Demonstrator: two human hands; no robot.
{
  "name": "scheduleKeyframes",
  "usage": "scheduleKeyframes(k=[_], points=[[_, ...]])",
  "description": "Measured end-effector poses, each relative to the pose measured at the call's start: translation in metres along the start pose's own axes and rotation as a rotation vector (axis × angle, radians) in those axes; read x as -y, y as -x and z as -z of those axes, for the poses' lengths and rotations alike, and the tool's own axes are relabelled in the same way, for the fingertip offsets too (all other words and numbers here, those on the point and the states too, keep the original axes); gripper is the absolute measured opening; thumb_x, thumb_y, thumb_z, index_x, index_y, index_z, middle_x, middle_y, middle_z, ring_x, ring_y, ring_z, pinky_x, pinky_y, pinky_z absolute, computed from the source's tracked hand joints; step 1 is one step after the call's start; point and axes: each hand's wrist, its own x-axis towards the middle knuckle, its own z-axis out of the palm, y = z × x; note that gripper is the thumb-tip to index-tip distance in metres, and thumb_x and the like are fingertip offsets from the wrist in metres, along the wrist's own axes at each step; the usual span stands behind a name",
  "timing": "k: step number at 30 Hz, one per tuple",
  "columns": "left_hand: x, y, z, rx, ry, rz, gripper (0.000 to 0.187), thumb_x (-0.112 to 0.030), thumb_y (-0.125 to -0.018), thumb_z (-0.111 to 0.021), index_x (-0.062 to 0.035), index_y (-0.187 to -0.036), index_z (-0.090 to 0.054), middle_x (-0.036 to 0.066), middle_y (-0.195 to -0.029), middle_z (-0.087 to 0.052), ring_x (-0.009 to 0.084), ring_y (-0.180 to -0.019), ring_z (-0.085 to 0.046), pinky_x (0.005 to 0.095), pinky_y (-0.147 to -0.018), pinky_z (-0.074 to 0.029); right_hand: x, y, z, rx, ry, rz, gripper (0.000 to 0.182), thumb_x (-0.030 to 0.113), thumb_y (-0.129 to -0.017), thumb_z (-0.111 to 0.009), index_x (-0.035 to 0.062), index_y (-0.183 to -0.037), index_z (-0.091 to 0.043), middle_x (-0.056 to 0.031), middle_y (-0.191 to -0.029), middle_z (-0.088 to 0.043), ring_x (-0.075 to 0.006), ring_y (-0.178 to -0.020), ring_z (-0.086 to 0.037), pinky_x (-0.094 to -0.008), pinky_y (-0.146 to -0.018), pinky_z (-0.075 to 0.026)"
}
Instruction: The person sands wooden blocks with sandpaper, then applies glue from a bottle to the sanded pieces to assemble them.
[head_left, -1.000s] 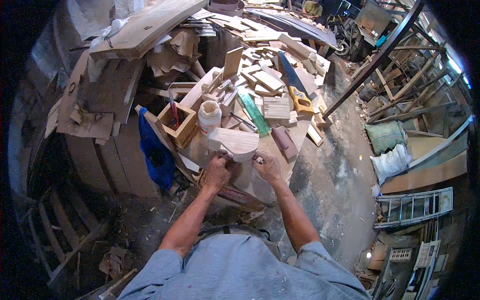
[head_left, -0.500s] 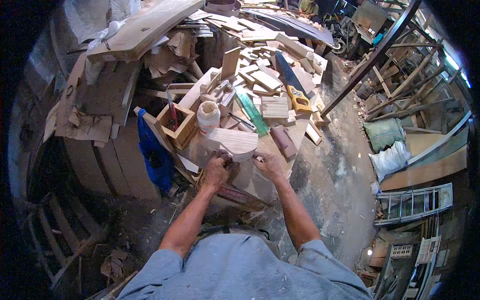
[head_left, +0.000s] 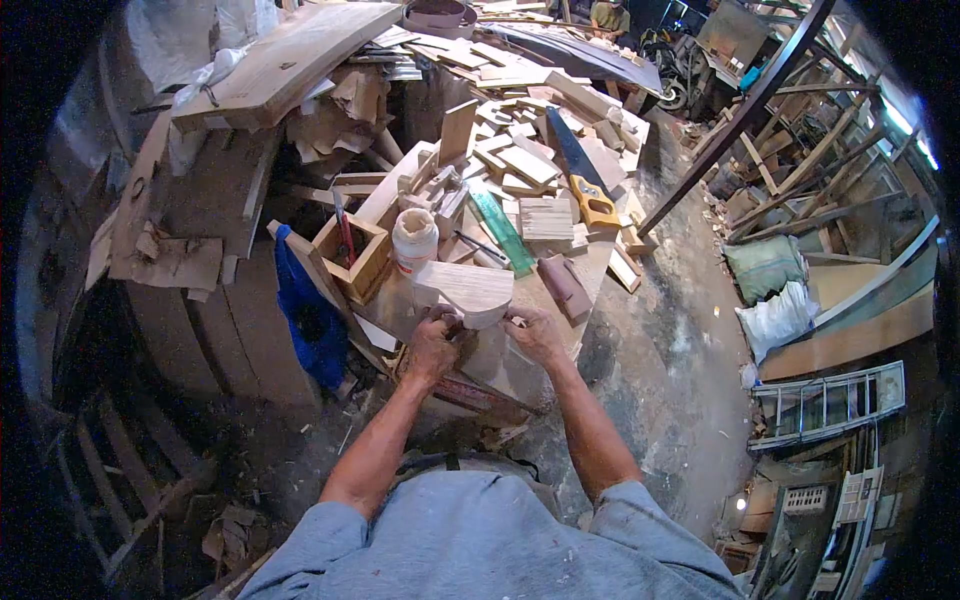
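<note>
A pale wooden piece with a rounded near edge is held over the front of the workbench. My left hand grips its near left side, fingers curled under the edge. On the near right side, my right hand pinches it with thumb and fingers; part of those fingertips is hidden. Just behind the piece stands an open white jar with a crusted rim. To its right on the bench lies a brown sanding block or wrapped block.
A wooden box with a red-handled tool stands left of the jar. Behind lie a green ruler, a handsaw and many wood offcuts. A blue cloth hangs at the bench's left. Farther back is another person.
The view has shifted slightly. Both hands keep their grip on the wooden piece, in nearly the same position.
</note>
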Motion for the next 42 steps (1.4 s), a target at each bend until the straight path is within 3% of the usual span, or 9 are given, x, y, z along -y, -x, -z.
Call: scheduleKeyframes(k=[4, 7, 16, 22, 25, 28, 34, 40, 42], points=[[0.007, 0.001, -0.008, 0.053, 0.144, 0.144, 0.026, -0.008, -0.075, -0.081, -0.0013, -0.099, -0.075, 0.015, -0.107, -0.070, 0.0334, -0.107, -0.064, 0.0404, -0.089, -0.054, -0.002, 0.001, -0.002, -0.032, -0.013, 0.029, 0.022, 0.015, -0.084, -0.071, 0.0036, -0.102, -0.073, -0.0124, -0.090, -0.074, -0.0211, -0.080, -0.069, -0.0340, -0.077, -0.052], [0.000, 0.001, -0.002, 0.064, 0.038, 0.114, 0.024, -0.008, -0.075, -0.080, -0.0016, -0.098, -0.076, 0.015, -0.107, -0.070, 0.0344, -0.107, -0.063, 0.0413, -0.092, -0.052, -0.010, 0.000, -0.004, -0.009, 0.007, 0.008, 0.030, 0.025, -0.082, -0.072, 0.0133, -0.109, -0.076, -0.0114, -0.102, -0.075, -0.0303, -0.093, -0.072, -0.0379, -0.085, -0.056], [0.009, 0.002, -0.007, 0.038, 0.151, 0.099, 0.020, -0.007, -0.074, -0.079, -0.0021, -0.093, -0.075, 0.014, -0.103, -0.071, 0.0336, -0.106, -0.064, 0.0419, -0.091, -0.052, 0.014, 0.005, 0.006, 0.037, 0.092, -0.107, 0.033, 0.028, -0.083, -0.074, 0.0103, -0.111, -0.074, -0.0116, -0.102, -0.075, -0.0315, -0.088, -0.072, -0.0383, -0.082, -0.056], [0.012, 0.000, -0.007, -0.030, 0.025, -0.068, 0.020, -0.006, -0.074, -0.080, -0.0025, -0.093, -0.075, 0.014, -0.098, -0.071, 0.0339, -0.097, -0.066, 0.0410, -0.087, -0.053, 0.017, 0.005, 0.005, -0.034, -0.015, -0.050, 0.031, 0.028, -0.085, -0.071, 0.0112, -0.110, -0.070, -0.0088, -0.090, -0.074, -0.0315, -0.080, -0.072, -0.0404, -0.077, -0.057], [0.012, 0.000, -0.005, -0.024, 0.064, -0.076, 0.024, -0.016, -0.079, -0.077, -0.0045, -0.099, -0.074, 0.015, -0.099, -0.073, 0.0317, -0.092, -0.071, 0.0395, -0.083, -0.054, 0.023, 0.004, 0.001, -0.059, 0.249, -0.010, 0.024, 0.021, -0.083, -0.071, 0.0094, -0.104, -0.069, -0.0104, -0.086, -0.072, -0.0294, -0.079, -0.071, -0.0417, -0.075, -0.055], [0.005, -0.002, -0.002, 0.051, 0.101, 0.050, 0.020, -0.010, -0.074, -0.080, -0.0024, -0.093, -0.074, 0.014, -0.102, -0.070, 0.0336, -0.098, -0.067, 0.0411, -0.085, -0.053, 0.022, 0.005, 0.000, -0.059, 0.143, -0.020, 0.024, 0.020, -0.084, -0.070, 0.0104, -0.105, -0.069, -0.0104, -0.087, -0.072, -0.0313, -0.082, -0.071, -0.0429, -0.075, -0.054], [0.004, -0.001, -0.001, -0.008, 0.039, -0.023, 0.021, -0.016, -0.080, -0.076, -0.0046, -0.097, -0.074, 0.015, -0.092, -0.074, 0.0345, -0.090, -0.071, 0.0393, -0.081, -0.054, 0.025, 0.006, 0.004, -0.021, 0.154, -0.048, 0.023, 0.023, -0.086, -0.070, 0.0141, -0.107, -0.071, -0.0090, -0.088, -0.073, -0.0298, -0.084, -0.072, -0.0430, -0.077, -0.056], [0.010, -0.001, -0.003, -0.043, 0.074, -0.049, 0.022, -0.016, -0.079, -0.078, -0.0043, -0.096, -0.076, 0.016, -0.091, -0.074, 0.0348, -0.090, -0.071, 0.0392, -0.084, -0.054, 0.021, 0.011, 0.004, -0.079, 0.073, 0.040, 0.021, 0.023, -0.084, -0.073, 0.0085, -0.098, -0.070, -0.0090, -0.086, -0.070, -0.0270, -0.079, -0.069, -0.0391, -0.072, -0.053], [0.016, -0.002, -0.005, -0.012, 0.065, -0.031, 0.022, -0.008, -0.076, -0.077, -0.0021, -0.097, -0.075, 0.017, -0.100, -0.071, 0.0343, -0.097, -0.069, 0.0394, -0.086, -0.054, 0.017, 0.011, -0.001, -0.098, 0.060, 0.039, 0.020, 0.022, -0.084, -0.072, 0.0077, -0.097, -0.069, -0.0093, -0.085, -0.070, -0.0267, -0.079, -0.069, -0.0390, -0.071, -0.052]])
